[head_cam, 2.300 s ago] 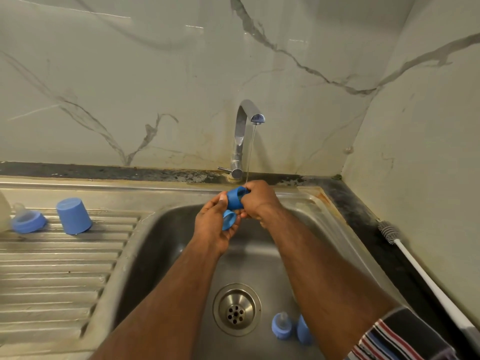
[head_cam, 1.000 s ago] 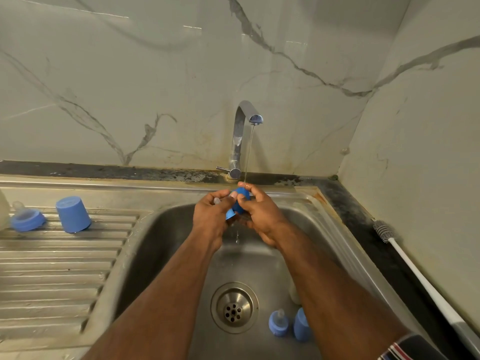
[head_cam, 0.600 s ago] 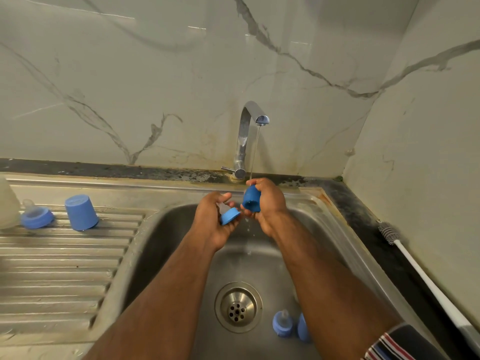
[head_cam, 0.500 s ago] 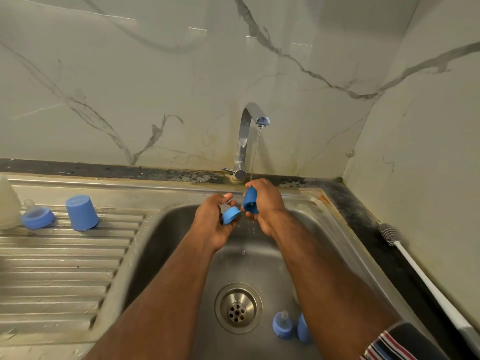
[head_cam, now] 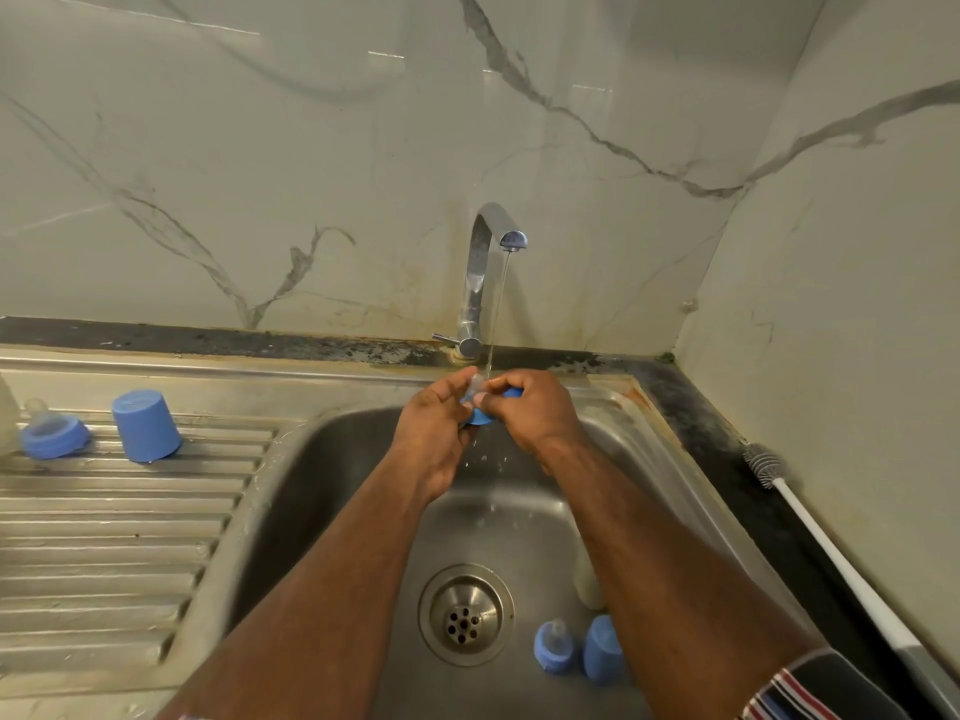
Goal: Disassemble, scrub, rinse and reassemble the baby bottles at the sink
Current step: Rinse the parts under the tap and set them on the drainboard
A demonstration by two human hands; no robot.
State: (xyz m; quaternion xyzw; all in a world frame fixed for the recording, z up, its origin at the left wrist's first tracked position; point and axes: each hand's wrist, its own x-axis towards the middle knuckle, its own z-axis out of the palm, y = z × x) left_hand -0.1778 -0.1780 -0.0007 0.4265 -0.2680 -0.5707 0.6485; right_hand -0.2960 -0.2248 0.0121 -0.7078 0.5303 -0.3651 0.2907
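Both hands meet under the running tap above the steel sink. My left hand holds a blue collar with a clear teat, the teat's tip poking up between the fingers. My right hand grips a blue cap, mostly hidden by the fingers, and its fingertips touch the teat. The thin stream of water lands where the hands join. On the sink floor lie another blue collar with teat, a blue cap and a pale bottle body, partly behind my right forearm.
On the ribbed draining board at the left stand an upside-down blue cap and a blue collar with teat, beside a pale bottle at the frame's edge. A white bottle brush lies on the dark counter at the right. The drain sits mid-sink.
The hands, held slightly apart with the cap and collar separate half a second ago, have come together under the stream. The right fingers now touch the teat.
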